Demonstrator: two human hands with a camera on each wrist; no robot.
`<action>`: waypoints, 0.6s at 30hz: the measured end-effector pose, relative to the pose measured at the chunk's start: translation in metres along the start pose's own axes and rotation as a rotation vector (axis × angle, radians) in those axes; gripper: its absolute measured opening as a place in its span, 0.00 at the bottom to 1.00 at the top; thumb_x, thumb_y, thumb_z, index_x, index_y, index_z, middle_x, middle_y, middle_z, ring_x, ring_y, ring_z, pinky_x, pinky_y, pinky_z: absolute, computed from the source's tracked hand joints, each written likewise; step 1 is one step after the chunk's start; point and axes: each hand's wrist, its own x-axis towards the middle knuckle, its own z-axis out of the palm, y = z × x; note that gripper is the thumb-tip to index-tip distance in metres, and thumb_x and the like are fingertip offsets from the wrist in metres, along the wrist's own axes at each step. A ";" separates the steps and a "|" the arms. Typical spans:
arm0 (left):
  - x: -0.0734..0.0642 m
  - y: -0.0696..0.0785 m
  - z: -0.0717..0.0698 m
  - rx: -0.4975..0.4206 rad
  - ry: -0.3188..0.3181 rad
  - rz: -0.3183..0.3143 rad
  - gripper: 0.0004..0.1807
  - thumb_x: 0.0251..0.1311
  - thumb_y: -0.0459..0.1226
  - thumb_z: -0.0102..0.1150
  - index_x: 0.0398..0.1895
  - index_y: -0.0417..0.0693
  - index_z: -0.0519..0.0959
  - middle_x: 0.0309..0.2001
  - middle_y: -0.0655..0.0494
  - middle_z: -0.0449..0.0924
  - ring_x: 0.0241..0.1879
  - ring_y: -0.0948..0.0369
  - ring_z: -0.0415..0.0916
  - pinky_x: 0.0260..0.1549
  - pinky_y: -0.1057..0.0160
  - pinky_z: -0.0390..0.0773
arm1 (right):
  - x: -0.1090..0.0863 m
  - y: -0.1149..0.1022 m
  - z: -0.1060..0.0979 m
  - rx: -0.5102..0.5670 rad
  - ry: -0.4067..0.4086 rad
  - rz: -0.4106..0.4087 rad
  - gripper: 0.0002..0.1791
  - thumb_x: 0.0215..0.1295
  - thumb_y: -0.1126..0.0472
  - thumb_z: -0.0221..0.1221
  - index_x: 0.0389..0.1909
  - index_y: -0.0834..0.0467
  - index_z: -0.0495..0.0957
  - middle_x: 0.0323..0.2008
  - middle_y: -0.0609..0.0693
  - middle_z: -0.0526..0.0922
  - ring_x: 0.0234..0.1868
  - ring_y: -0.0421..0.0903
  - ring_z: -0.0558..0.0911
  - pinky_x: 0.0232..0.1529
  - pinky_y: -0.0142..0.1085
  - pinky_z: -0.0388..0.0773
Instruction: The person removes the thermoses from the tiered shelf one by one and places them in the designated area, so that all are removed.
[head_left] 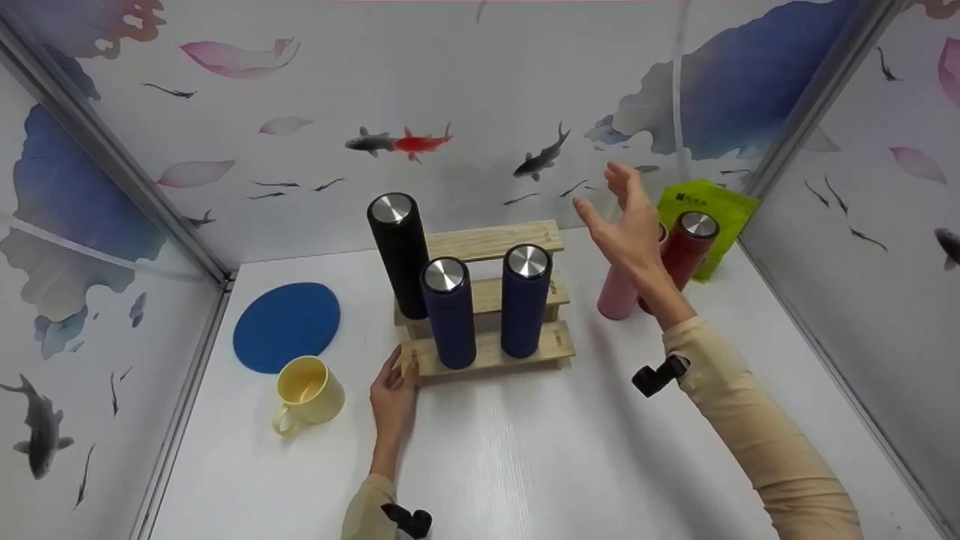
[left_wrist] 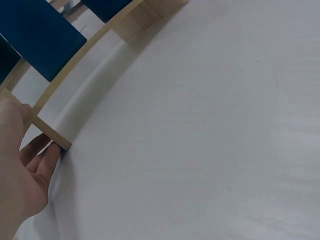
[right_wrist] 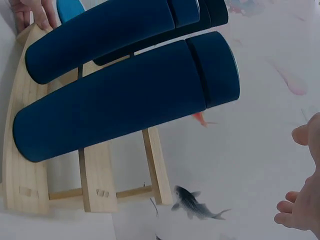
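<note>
A three-tier wooden rack (head_left: 487, 360) stands mid-table. My left hand (head_left: 393, 401) grips its front left end, with the thumb (left_wrist: 22, 111) on one side of the wood and the fingers (left_wrist: 49, 162) round the other. Two dark blue thermos flasks, a left one (head_left: 452, 322) and a right one (head_left: 523, 307), stand upright on the front step. Behind them a taller black flask (head_left: 401, 262) stands at the left on the middle step. My right hand (head_left: 626, 232) is raised with nothing in it, fingers spread, overlapping a pink flask (head_left: 616, 292) in the head view.
A dark red flask (head_left: 686, 251) stands beside the pink one, before a lime green pouch (head_left: 720, 217). At the left are a round blue mat (head_left: 285, 326) and a yellow mug (head_left: 319, 397). Printed wall panels (head_left: 487, 82) enclose the table's back and sides.
</note>
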 end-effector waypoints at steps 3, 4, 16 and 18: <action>0.000 0.002 0.000 -0.006 -0.005 -0.015 0.29 0.69 0.45 0.63 0.72 0.54 0.72 0.69 0.40 0.72 0.65 0.46 0.76 0.48 0.70 0.81 | -0.002 -0.011 0.008 0.016 -0.016 -0.023 0.38 0.67 0.51 0.66 0.73 0.59 0.64 0.71 0.58 0.71 0.73 0.52 0.70 0.75 0.46 0.64; -0.001 0.004 0.000 -0.003 -0.006 -0.021 0.29 0.70 0.45 0.63 0.72 0.53 0.71 0.69 0.39 0.72 0.65 0.46 0.76 0.48 0.70 0.81 | -0.003 -0.015 0.010 0.020 -0.023 -0.029 0.38 0.67 0.51 0.66 0.73 0.59 0.64 0.71 0.58 0.71 0.73 0.52 0.70 0.75 0.46 0.64; -0.018 0.039 -0.002 0.015 -0.029 -0.002 0.29 0.71 0.37 0.60 0.72 0.41 0.69 0.63 0.31 0.76 0.59 0.43 0.81 0.42 0.69 0.82 | -0.009 -0.054 0.041 0.092 -0.132 -0.074 0.41 0.66 0.52 0.67 0.75 0.60 0.61 0.72 0.61 0.69 0.74 0.55 0.68 0.77 0.44 0.61; -0.014 0.031 -0.001 0.006 -0.022 -0.017 0.29 0.71 0.38 0.61 0.73 0.44 0.69 0.64 0.33 0.76 0.60 0.45 0.80 0.43 0.71 0.81 | -0.010 -0.059 0.046 0.098 -0.148 -0.065 0.41 0.66 0.52 0.67 0.75 0.59 0.61 0.72 0.62 0.68 0.75 0.55 0.68 0.76 0.44 0.61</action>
